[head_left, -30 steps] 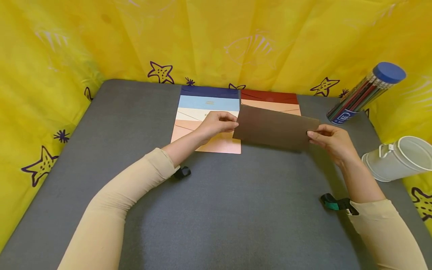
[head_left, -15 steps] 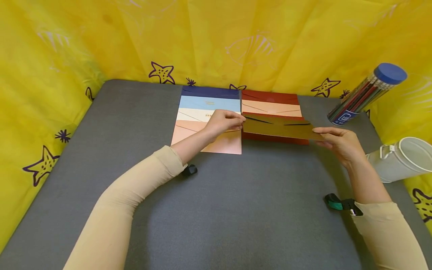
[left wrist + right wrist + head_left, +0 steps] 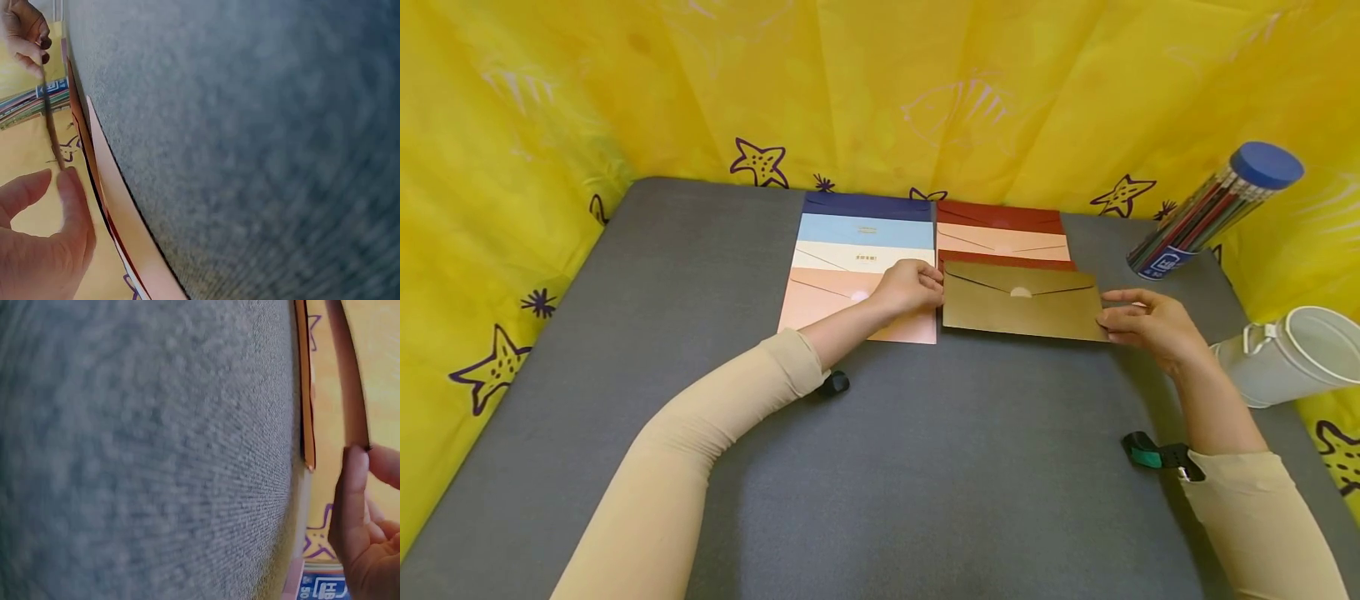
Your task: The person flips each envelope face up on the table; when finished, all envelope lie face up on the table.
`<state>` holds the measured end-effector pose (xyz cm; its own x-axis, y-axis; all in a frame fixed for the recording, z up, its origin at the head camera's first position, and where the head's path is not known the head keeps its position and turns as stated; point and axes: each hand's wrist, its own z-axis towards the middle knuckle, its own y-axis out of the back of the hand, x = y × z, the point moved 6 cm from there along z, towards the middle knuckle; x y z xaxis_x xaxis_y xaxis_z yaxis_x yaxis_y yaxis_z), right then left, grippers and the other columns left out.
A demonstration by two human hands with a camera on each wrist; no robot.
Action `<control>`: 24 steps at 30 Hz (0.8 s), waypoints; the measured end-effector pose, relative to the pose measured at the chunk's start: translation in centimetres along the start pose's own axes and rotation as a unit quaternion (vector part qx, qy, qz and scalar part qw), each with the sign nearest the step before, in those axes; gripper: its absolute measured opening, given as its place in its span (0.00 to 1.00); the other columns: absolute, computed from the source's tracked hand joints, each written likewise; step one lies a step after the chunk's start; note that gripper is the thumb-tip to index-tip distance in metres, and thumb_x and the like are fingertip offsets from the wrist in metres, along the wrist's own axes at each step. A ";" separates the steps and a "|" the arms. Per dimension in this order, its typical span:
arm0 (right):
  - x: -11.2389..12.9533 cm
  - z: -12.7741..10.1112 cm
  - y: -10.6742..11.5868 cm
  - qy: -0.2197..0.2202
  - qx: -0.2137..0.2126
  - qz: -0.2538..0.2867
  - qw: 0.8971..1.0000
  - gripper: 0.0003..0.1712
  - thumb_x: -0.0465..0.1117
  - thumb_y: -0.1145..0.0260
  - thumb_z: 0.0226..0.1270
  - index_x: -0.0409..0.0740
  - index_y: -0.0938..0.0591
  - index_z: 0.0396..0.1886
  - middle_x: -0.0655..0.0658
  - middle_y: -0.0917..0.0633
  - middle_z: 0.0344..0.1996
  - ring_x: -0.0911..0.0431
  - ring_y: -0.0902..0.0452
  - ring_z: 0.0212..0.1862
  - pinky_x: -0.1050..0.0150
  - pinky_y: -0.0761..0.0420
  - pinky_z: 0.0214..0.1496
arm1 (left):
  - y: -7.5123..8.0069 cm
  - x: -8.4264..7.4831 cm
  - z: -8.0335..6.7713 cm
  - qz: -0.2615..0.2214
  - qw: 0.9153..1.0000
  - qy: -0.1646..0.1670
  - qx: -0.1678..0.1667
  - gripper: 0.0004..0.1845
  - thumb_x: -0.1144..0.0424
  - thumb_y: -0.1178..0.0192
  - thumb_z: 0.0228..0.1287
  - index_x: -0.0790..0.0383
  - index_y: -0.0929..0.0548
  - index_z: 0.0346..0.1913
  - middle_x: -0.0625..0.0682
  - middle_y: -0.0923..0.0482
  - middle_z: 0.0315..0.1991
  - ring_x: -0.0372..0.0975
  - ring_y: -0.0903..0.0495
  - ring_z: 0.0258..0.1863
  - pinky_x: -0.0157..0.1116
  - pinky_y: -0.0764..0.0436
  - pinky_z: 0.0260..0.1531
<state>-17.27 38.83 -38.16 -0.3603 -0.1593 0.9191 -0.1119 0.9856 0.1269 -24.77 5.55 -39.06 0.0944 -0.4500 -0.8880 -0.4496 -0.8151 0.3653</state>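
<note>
I have the olive-gold envelope [image 3: 1021, 301] between my two hands, flap side up, its pale round seal spot showing. My left hand [image 3: 912, 287] pinches its left short edge with thumb and curled fingers; my right hand [image 3: 1150, 321] pinches the right short edge the same way. In both wrist views the envelope shows edge-on, thin and raised a little off the grey table [image 3: 887, 467].

Just under and beyond it lies a column of overlapping envelopes, dark red [image 3: 1000, 215], peach, then red. Beneath my left hand lies another column: navy [image 3: 867, 204], light blue [image 3: 863, 231], cream, pink. The light blue and cream ones carry small gold print, too small to read.

Beyond my right hand leans a clear tube of pencils [image 3: 1213, 208] with a blue cap; its blue-and-white label is unreadable. Further right lies a white pot [image 3: 1288, 354] on its side.
</note>
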 end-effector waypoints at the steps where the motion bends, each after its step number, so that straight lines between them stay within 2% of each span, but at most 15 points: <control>1: -0.1 0.1 -0.1 -0.005 0.002 -0.012 1.000 0.14 0.31 0.35 0.67 0.53 0.22 0.46 0.59 0.12 0.30 0.65 0.14 0.33 0.73 0.15 0.35 | -0.1 0.1 0.0 -0.004 1.000 0.007 0.007 0.18 0.70 0.37 0.59 0.68 0.19 0.54 0.60 0.14 0.48 0.40 0.15 0.39 0.27 0.17 0.38; 8: -0.7 0.6 -0.7 -0.019 0.017 -0.071 0.997 0.13 0.31 0.37 0.69 0.55 0.22 0.44 0.62 0.13 0.29 0.68 0.15 0.33 0.74 0.15 0.36 | -0.5 0.8 -0.1 -0.037 0.997 0.048 0.039 0.19 0.72 0.45 0.65 0.72 0.21 0.58 0.62 0.19 0.54 0.33 0.18 0.29 0.27 0.14 0.36; 11: -0.9 0.9 -0.9 -0.022 0.020 -0.088 0.996 0.13 0.31 0.37 0.69 0.49 0.25 0.49 0.63 0.14 0.29 0.68 0.16 0.33 0.74 0.14 0.37 | -0.6 0.9 -0.2 -0.038 0.996 0.060 0.049 0.20 0.72 0.46 0.66 0.72 0.22 0.60 0.62 0.21 0.58 0.32 0.19 0.28 0.26 0.15 0.36; 15: -1.0 0.9 -1.1 -0.022 0.016 -0.118 0.993 0.18 0.32 0.37 0.69 0.38 0.29 0.57 0.65 0.15 0.29 0.70 0.16 0.33 0.74 0.15 0.37 | -0.7 0.9 -0.2 -0.034 0.996 0.065 0.056 0.20 0.72 0.47 0.67 0.72 0.22 0.60 0.63 0.23 0.60 0.32 0.20 0.26 0.26 0.15 0.34; 20: -1.0 0.9 -1.4 -0.019 0.014 -0.132 0.991 0.24 0.32 0.38 0.70 0.30 0.33 0.61 0.66 0.16 0.28 0.70 0.17 0.33 0.74 0.14 0.36 | -0.6 0.6 -0.5 -0.004 0.996 0.062 0.059 0.20 0.69 0.47 0.68 0.72 0.23 0.61 0.64 0.24 0.62 0.31 0.20 0.26 0.25 0.15 0.33; 23: -1.0 0.9 -1.7 -0.023 0.012 -0.141 0.990 0.28 0.33 0.38 0.70 0.26 0.36 0.64 0.67 0.16 0.28 0.71 0.17 0.33 0.73 0.14 0.36 | -0.3 0.2 -0.9 0.034 0.997 0.048 0.057 0.18 0.68 0.46 0.68 0.72 0.19 0.56 0.62 0.20 0.57 0.32 0.20 0.26 0.25 0.17 0.32; 24: -1.0 0.9 -1.7 -0.023 0.011 -0.144 0.989 0.29 0.32 0.38 0.70 0.25 0.37 0.66 0.67 0.17 0.28 0.71 0.18 0.33 0.72 0.14 0.36 | -0.2 0.1 -1.0 0.044 0.997 0.040 0.056 0.15 0.68 0.46 0.67 0.71 0.17 0.52 0.61 0.18 0.52 0.33 0.20 0.26 0.24 0.18 0.31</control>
<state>-17.54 37.26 -39.61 -0.3528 -0.4358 0.8280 -0.2353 0.8978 0.3723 -23.79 5.28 -38.90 0.1193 -0.5490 -0.8273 -0.5555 -0.7275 0.4026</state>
